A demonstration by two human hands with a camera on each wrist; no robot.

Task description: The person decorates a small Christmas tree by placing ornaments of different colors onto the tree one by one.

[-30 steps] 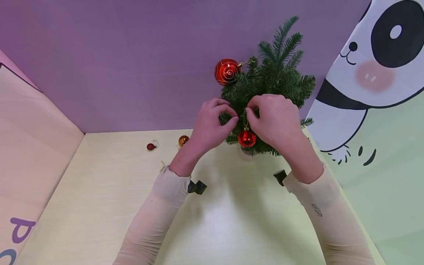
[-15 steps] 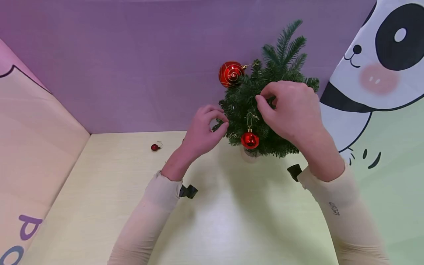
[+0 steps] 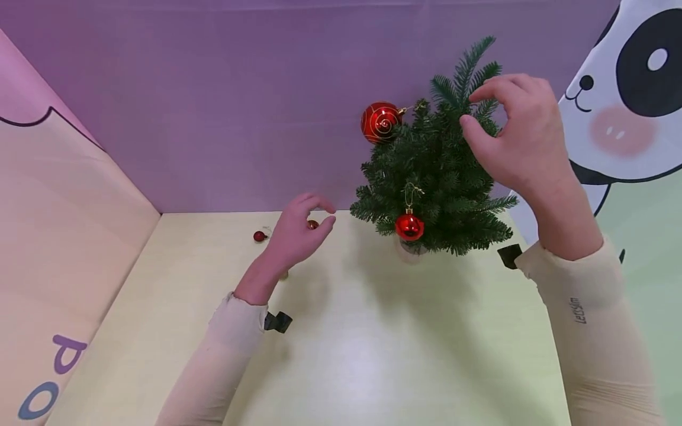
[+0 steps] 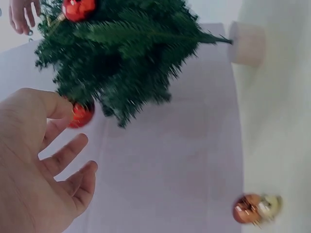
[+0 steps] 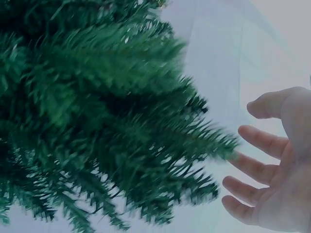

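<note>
A small green Christmas tree stands on a pale round base at the table's back right. From its front hangs a shiny red bauble on a gold loop. A larger red bauble with gold swirls sits at its upper left. My left hand is left of the tree, fingers loosely bent, with nothing in them. Beside the tree's upper right, my right hand is raised with thumb and fingers spread apart; the right wrist view shows that palm bare next to the branches.
A dark red bauble lies at the back left of the table. A copper bauble shows behind my left hand; in the left wrist view a gold one lies against it. A purple backdrop closes off the back.
Both hands have drawn away from the red bauble's loop: the left one down and leftward, the right one up and rightward. The bauble now hangs on the tree by itself.
</note>
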